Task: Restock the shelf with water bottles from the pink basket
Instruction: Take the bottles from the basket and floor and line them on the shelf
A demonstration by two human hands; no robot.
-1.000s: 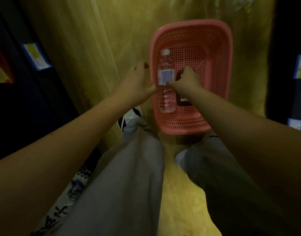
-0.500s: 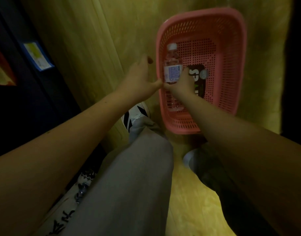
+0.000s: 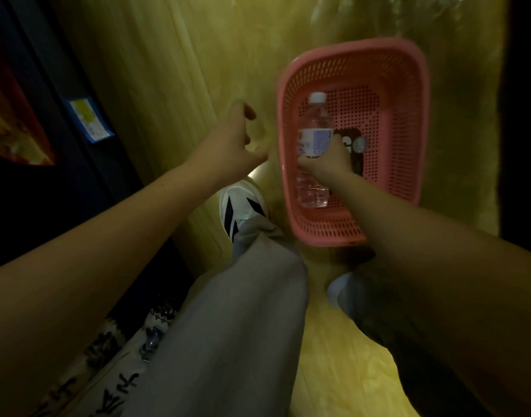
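A pink perforated basket (image 3: 405, 121) stands on the yellow floor ahead of my feet. Inside it lies a clear water bottle (image 3: 314, 127) with a white cap and a blue-white label, cap pointing away from me. My right hand (image 3: 329, 159) is wrapped around the bottle's middle, inside the basket. A dark bottle (image 3: 353, 145) with a pale cap lies beside it, mostly hidden behind my right hand. My left hand (image 3: 231, 145) hovers just outside the basket's left rim, fingers loosely curled and holding nothing.
A dark shelf unit with a blue-and-yellow price tag (image 3: 89, 120) runs along the left. Another dark shelf edge is at the far right. My grey trouser legs and a black-and-white shoe (image 3: 243, 212) are below the basket. Printed packaging (image 3: 108, 371) lies at bottom left.
My right hand has closed around the water bottle. My left hand has drawn away from the basket's left rim. The view has shifted, so the basket sits further right.
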